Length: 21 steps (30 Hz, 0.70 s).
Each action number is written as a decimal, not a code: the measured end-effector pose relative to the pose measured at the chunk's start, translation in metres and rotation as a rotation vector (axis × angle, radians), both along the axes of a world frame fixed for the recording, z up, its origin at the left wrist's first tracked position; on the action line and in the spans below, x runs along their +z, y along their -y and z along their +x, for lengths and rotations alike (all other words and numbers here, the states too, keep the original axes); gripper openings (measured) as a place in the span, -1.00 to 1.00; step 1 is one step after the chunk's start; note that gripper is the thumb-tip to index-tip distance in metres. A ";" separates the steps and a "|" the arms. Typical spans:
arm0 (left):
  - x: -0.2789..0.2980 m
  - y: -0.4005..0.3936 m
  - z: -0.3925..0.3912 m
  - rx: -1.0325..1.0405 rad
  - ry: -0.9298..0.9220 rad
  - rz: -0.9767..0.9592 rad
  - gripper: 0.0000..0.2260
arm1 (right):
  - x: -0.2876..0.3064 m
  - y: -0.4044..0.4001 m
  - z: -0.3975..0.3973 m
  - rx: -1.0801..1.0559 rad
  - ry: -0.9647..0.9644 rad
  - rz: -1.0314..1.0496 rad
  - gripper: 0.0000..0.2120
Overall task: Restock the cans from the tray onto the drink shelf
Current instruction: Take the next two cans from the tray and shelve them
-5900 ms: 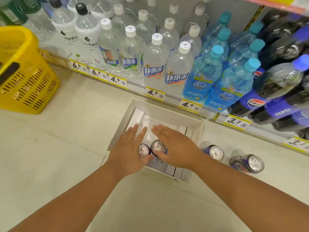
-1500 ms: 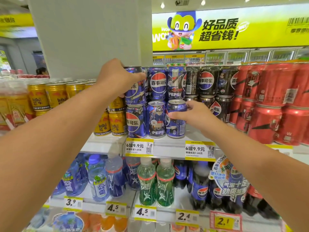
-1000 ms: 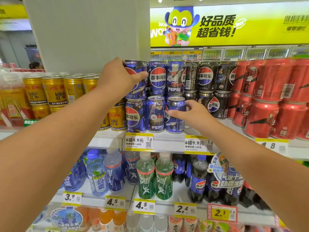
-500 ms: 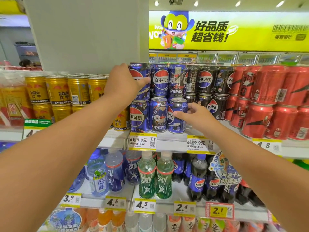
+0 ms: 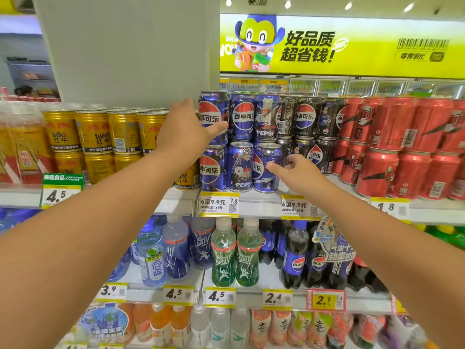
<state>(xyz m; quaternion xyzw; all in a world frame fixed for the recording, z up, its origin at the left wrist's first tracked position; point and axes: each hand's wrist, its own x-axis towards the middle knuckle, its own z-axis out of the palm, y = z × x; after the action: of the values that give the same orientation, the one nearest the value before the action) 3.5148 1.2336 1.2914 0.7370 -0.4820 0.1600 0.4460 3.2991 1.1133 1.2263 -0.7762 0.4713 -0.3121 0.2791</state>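
Blue Pepsi cans stand two high on the drink shelf (image 5: 254, 202). My left hand (image 5: 185, 128) is wrapped around the upper left Pepsi can (image 5: 214, 109), which stands on the can below it; my thumb lies across its front and my fingers are hidden behind it. My right hand (image 5: 299, 172) is loosely open beside the lower right Pepsi can (image 5: 264, 170), with the fingertips at its right side and nothing held. The tray is out of view.
Gold Red Bull cans (image 5: 95, 132) crowd the shelf to the left of the Pepsi stack, black Pepsi cans (image 5: 305, 122) and red cola cans (image 5: 402, 147) to the right. Bottled drinks (image 5: 224, 255) fill the shelves below. A grey pillar (image 5: 130, 46) rises behind.
I have come up from the tray on the floor to the can shelf. My right hand has let go of the lower can and drawn back slightly. My left hand still holds the upper can.
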 end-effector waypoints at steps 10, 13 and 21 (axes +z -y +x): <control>-0.056 -0.068 0.000 -0.012 0.276 0.268 -0.28 | -0.023 -0.076 -0.003 -0.015 -0.276 -0.364 -0.48; -0.080 -0.091 -0.006 -0.041 0.329 0.340 -0.29 | -0.043 -0.093 -0.013 0.076 -0.371 -0.399 -0.40; -0.149 -0.161 -0.049 -0.012 0.438 0.499 -0.25 | -0.087 -0.137 -0.060 0.242 -0.483 -0.492 -0.27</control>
<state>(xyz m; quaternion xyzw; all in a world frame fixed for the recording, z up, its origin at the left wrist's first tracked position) 3.4662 1.3951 1.1428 0.7686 -0.5952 0.1893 0.1386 3.2391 1.2504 1.1393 -0.9216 0.3392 -0.1885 -0.0006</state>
